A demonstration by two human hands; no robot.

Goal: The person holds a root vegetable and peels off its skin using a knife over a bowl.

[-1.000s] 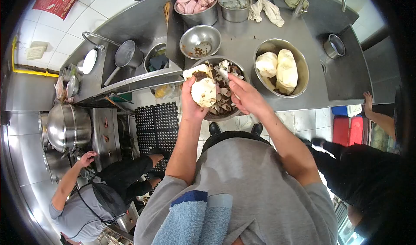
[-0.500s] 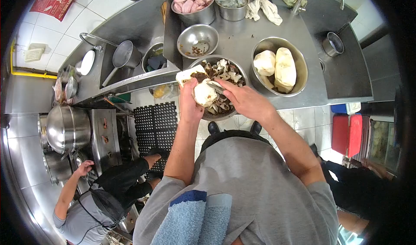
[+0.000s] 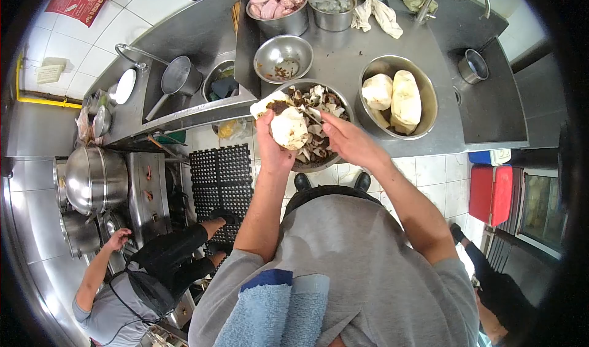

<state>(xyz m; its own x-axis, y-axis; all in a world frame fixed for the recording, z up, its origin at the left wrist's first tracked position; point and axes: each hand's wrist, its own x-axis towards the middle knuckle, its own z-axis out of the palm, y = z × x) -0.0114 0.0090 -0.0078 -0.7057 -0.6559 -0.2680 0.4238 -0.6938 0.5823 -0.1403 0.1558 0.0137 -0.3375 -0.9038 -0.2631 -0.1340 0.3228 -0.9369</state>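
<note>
My left hand (image 3: 274, 149) is wrapped around a pale, knobbly root vegetable (image 3: 288, 128), mostly peeled, with a dark brown patch near its top. Just right of it, my right hand (image 3: 348, 140) is closed on a small knife (image 3: 313, 114), its blade pointing toward the root vegetable. Both hands are above a metal bowl (image 3: 347, 99) full of brown-and-white peelings (image 3: 328, 105). To the right, a larger steel bowl (image 3: 431, 92) holds two peeled pale pieces (image 3: 406, 102). The knife handle is mostly hidden in my fingers.
Behind stand a bowl with scraps (image 3: 283, 59), a pot of pink meat (image 3: 279, 22), a pot of greyish pieces (image 3: 332, 16) and a white cloth (image 3: 377, 17). One person (image 3: 132, 285) is at the left by the stove, another (image 3: 500, 285) at the lower right.
My right hand and the knife have drawn slightly right, away from the root vegetable. The root vegetable is turned a little in my left hand. The person at the right has moved.
</note>
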